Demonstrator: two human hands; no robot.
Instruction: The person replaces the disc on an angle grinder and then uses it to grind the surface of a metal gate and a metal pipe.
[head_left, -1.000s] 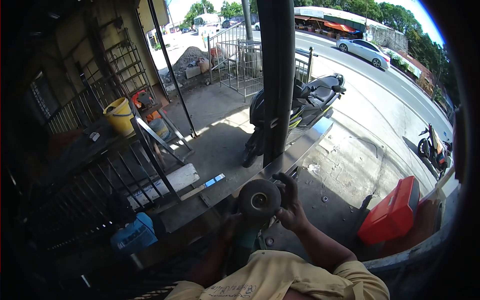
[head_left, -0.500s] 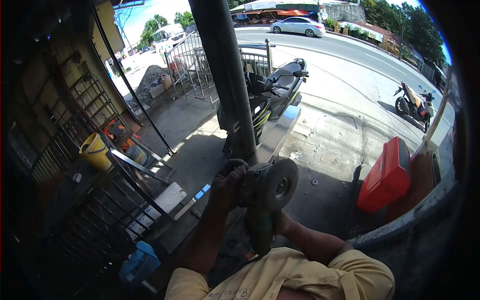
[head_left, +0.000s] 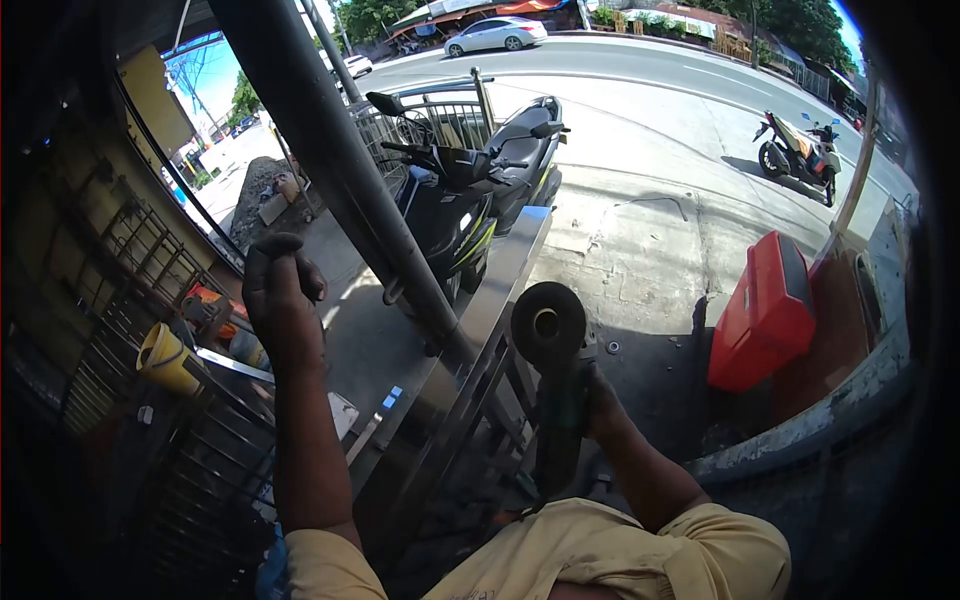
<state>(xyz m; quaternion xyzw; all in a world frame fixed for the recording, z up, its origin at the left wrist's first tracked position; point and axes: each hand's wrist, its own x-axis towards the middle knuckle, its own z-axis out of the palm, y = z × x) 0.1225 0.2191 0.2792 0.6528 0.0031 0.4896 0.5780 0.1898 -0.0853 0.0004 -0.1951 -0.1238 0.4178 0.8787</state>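
Hard daylight outdoors bleaches the pale concrete pavement nearly white; the dull yellow wall at left sinks into murk. The round dark disc is shaded but crisp-edged. Wide-lens distortion curves the grey asphalt road, and black vignetting swallows the corners.

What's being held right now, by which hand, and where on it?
The right hand grips an angle grinder by its body, near the disc. Nothing shows in the left hand.
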